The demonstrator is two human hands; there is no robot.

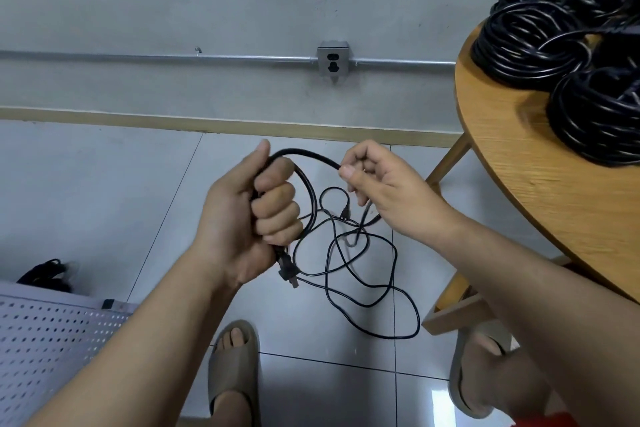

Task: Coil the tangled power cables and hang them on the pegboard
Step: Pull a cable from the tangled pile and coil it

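Note:
My left hand [258,215] grips a black power cable [363,274] in a fist, with its plug [288,271] sticking out below the fingers. From the top of that fist the cable arcs across to my right hand [381,189], which pinches it between thumb and forefinger. The remaining length hangs down and lies in loose tangled loops on the tiled floor between my hands. A white pegboard [45,350] shows at the lower left, seen at a slant. A pile of black coiled cables [568,55] rests on the round wooden table [526,180] at the right.
A grey wall with a metal conduit and a socket box [333,61] runs across the back. Another dark cable bundle [46,274] lies behind the pegboard. My feet in sandals [235,371] stand on the tiles below the loops. Table legs stand at the right.

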